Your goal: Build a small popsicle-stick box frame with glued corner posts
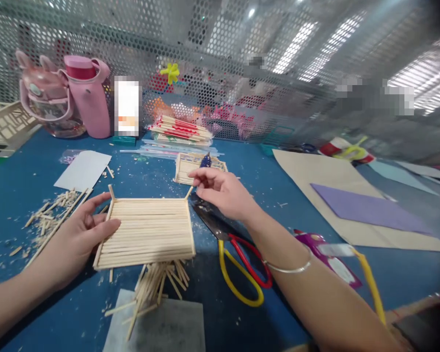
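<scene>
My left hand point(82, 232) grips the left edge of a flat panel of glued wooden sticks point(150, 225), thumb on top and fingers beneath. Short sticks rise from the panel's two far corners. At the far right corner, the fingers of my right hand point(222, 190) are pinched at the tip of the short wooden stick point(189, 192). Scissors point(225, 237) with red and yellow handles lie under my right forearm. Below the panel is a pile of loose sticks point(161, 281). Behind my right hand stands a small stick-built piece point(183, 168), with a dark blue object partly hidden there.
Cut stick scraps point(55, 210) litter the left side by a white card point(83, 168). Pink bottles point(90, 100) stand at the back left, near bundled sticks point(179, 129). Right are brown paper point(300, 171), a purple sheet point(366, 208) and a purple packet point(326, 256). A grey sheet point(176, 327) lies in front.
</scene>
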Demonstrator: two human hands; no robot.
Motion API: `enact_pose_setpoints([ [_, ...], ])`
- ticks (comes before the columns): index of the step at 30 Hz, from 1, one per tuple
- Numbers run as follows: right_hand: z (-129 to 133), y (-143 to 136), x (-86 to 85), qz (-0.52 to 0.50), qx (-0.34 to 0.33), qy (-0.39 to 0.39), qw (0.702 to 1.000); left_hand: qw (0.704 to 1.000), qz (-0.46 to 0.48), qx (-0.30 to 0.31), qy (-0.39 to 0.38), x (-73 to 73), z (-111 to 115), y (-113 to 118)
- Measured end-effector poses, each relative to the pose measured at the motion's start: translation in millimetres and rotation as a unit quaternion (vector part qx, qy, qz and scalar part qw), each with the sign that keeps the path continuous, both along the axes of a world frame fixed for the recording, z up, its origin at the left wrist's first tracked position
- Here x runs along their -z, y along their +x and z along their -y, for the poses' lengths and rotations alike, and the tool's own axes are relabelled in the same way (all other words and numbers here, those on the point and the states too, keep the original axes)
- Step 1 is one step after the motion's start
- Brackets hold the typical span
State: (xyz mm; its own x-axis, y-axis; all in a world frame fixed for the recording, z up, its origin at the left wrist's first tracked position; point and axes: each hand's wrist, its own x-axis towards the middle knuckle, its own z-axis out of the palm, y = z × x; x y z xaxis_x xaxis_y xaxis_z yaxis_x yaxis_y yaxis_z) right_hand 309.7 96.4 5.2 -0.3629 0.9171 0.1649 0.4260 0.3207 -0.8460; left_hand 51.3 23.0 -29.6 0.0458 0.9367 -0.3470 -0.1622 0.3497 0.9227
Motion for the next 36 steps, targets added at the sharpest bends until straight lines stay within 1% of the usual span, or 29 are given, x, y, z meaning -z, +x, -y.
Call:
enact_pose_setpoints([
  [3, 1, 0, 6.7, 0.005, -0.018, 0.008, 1.0, 0.999, -0.041, -0.026, 0.015, 2.6, 2, 3],
  [8, 4, 3, 10.3, 0.041, -0.047, 0.068, 0.996, 0.994, -0.087, -0.064, 0.034, 1.1, 5, 11],
  [13, 5, 0, 9.9, 0.087, -0.046, 0.145, 0.985, 0.992, -0.107, -0.057, 0.031, 4.1, 10, 12],
  [17, 7, -3, 10.7, 0.105, -0.036, 0.184, 0.977, 0.991, -0.118, -0.052, 0.039, 8.0, 11, 9],
  [24, 6, -4, 12.8, 0.135, -0.025, 0.22, 0.966, 0.992, -0.104, -0.06, 0.042, 5.4, 10, 10],
  [30, 7, -5, 14.0, 0.174, -0.024, 0.273, 0.946, 0.992, -0.103, -0.056, 0.042, 5.4, 10, 11],
  [36, 7, -6, 16.3, 0.169, -0.014, 0.275, 0.946, 0.99, -0.12, -0.063, 0.046, 7.7, 9, 11],
])
